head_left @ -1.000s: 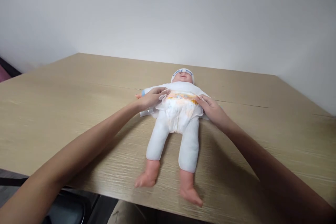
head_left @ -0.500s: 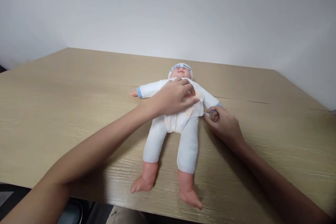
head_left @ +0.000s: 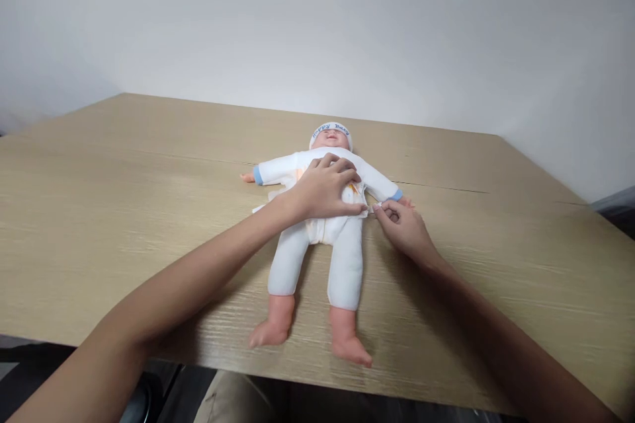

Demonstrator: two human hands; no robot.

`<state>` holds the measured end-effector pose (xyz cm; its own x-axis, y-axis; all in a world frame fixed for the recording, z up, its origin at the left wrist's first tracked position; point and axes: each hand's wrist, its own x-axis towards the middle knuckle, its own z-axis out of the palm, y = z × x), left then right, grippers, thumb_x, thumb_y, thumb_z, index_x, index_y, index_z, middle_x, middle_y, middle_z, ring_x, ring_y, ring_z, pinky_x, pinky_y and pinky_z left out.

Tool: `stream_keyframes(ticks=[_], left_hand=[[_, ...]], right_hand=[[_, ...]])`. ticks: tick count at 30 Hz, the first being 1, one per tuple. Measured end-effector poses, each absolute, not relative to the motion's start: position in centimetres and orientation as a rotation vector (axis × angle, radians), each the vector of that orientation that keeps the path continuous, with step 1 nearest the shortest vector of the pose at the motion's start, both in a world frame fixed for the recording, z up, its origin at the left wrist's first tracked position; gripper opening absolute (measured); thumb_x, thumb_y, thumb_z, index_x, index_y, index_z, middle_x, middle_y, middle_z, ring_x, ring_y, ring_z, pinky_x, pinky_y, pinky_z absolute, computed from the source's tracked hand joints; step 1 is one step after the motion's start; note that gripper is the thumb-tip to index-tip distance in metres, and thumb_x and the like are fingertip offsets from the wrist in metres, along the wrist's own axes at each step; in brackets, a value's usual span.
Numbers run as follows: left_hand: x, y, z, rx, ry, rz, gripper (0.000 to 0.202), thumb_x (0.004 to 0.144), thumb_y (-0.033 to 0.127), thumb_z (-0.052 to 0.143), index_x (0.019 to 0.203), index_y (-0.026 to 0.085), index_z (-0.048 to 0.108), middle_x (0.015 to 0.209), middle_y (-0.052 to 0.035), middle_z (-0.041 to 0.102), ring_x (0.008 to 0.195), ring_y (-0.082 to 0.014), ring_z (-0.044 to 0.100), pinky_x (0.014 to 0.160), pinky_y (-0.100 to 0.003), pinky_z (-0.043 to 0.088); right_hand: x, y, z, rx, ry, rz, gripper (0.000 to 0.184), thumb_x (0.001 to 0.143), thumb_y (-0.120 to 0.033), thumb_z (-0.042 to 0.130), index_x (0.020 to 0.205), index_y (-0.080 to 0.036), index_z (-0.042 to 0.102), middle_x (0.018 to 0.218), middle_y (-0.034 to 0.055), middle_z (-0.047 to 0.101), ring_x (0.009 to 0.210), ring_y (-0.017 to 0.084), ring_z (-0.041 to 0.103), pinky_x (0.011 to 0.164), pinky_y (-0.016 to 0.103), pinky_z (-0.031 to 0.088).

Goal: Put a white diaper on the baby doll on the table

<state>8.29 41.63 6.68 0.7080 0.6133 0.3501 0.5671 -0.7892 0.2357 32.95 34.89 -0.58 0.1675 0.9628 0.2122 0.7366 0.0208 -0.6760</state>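
A baby doll (head_left: 342, 264) in a white suit and cap lies on its back on the wooden table (head_left: 124, 211), feet toward me. It wears a white diaper (head_left: 327, 228) with an orange print at the waist. My left hand (head_left: 325, 188) lies flat across the doll's belly, fingers spread, pressing on the diaper front. My right hand (head_left: 401, 225) sits at the doll's left hip, fingers pinched on the diaper's side tab (head_left: 374, 209). A loose diaper flap (head_left: 268, 201) sticks out on the other side.
A pale wall (head_left: 317, 26) rises behind the table. The table's near edge (head_left: 421, 396) runs below the doll's feet, with dark floor and a chair part (head_left: 141, 403) beneath it. A seam crosses the tabletop behind the doll.
My left hand moved from the doll's right hip onto its belly and now presses there. My right hand shifted from flat at the waist to a pinch on the side tab.
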Motion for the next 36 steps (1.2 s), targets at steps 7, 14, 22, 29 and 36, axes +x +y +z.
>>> stream_keyframes(ticks=[7, 14, 22, 29, 36], left_hand=[[8.2, 41.8, 6.2, 2.763, 1.010, 0.657, 0.060, 0.090, 0.065, 0.078, 0.135, 0.027, 0.074, 0.151, -0.0072, 0.068, 0.142, -0.0414, 0.050, 0.119, -0.058, 0.042], [8.5, 41.8, 6.2, 2.772, 1.000, 0.682, 0.057, 0.088, 0.062, 0.080, 0.129, 0.023, 0.074, 0.150, -0.0088, 0.069, 0.142, -0.0422, 0.050, 0.115, -0.058, 0.045], [8.4, 41.7, 6.0, 2.721, 1.003, 0.715, 0.052, 0.087, 0.051, 0.080, 0.128, 0.023, 0.069, 0.143, -0.0093, 0.073, 0.139, -0.0399, 0.053, 0.118, -0.058, 0.045], [7.5, 42.9, 6.0, 2.648, 0.836, 0.735, 0.064, 0.088, 0.061, 0.081, 0.137, 0.021, 0.065, 0.147, -0.0133, 0.070, 0.145, -0.0422, 0.051, 0.122, -0.061, 0.045], [1.3, 43.6, 4.3, 2.366, 0.672, 0.950, 0.047, 0.117, 0.045, 0.042, 0.155, 0.023, 0.060, 0.165, -0.0115, 0.060, 0.157, -0.0276, 0.052, 0.133, -0.050, 0.041]], right_hand=[[33.4, 34.4, 0.5, -1.608, -1.543, 0.400, 0.040, 0.097, -0.058, 0.054, 0.074, -0.025, 0.049, 0.069, -0.0031, 0.045, 0.065, 0.016, 0.046, 0.064, 0.031, 0.035], [29.2, 37.9, 3.9, -1.392, -1.696, 0.555, 0.033, 0.097, -0.048, 0.059, 0.075, -0.025, 0.049, 0.069, -0.0040, 0.050, 0.066, 0.016, 0.048, 0.066, 0.031, 0.037], [27.5, 37.3, 2.6, -1.260, -1.698, 0.539, 0.027, 0.102, -0.051, 0.067, 0.106, -0.024, 0.065, 0.096, 0.0038, 0.070, 0.087, 0.023, 0.066, 0.082, 0.037, 0.055], [27.9, 34.8, 0.4, -1.026, -1.935, 0.148, 0.045, 0.116, -0.037, 0.043, 0.157, -0.027, 0.059, 0.159, 0.0123, 0.063, 0.151, 0.033, 0.055, 0.129, 0.056, 0.041], [28.9, 35.2, 0.5, -1.060, -2.153, -0.093, 0.056, 0.117, -0.036, 0.036, 0.171, -0.027, 0.047, 0.166, 0.0132, 0.056, 0.151, 0.035, 0.053, 0.125, 0.057, 0.042]])
